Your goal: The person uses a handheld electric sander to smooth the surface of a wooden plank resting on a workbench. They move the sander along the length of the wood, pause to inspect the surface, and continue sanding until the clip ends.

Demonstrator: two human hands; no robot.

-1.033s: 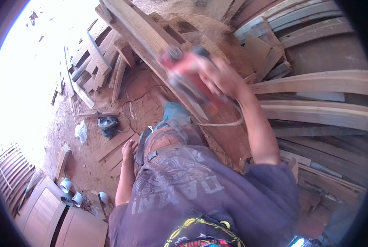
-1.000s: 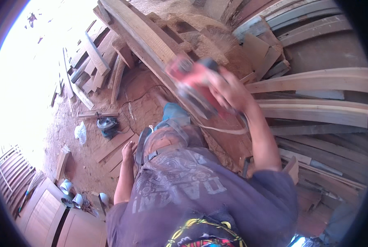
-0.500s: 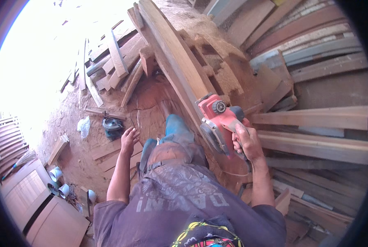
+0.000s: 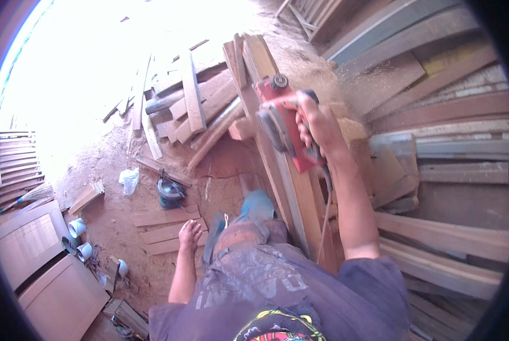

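My right hand (image 4: 317, 128) is wrapped round the handle of a red electric planer (image 4: 286, 128) with a black knob on its front. The planer rests on a long wooden beam (image 4: 304, 196), near the beam's far end. A power cord (image 4: 326, 216) trails back from the tool beneath my right forearm. Off to the left, my left hand (image 4: 191, 233) hangs in the air with its fingers loosely curled and apart, holding nothing. Several flat boards (image 4: 169, 233) lie on the ground near it.
Scrap planks (image 4: 195, 108) are heaped beyond the beam on the left. A circular saw (image 4: 171, 190) sits on the dusty ground beside a plastic bag (image 4: 129, 181). Stacked timber (image 4: 448, 233) fills the right side. Cabinet-like panels (image 4: 64, 295) and white pots (image 4: 77, 227) stand at lower left.
The planer has moved forward along the beam in my right hand, with that arm now stretched out. My view has shifted, and my left hand stays empty.
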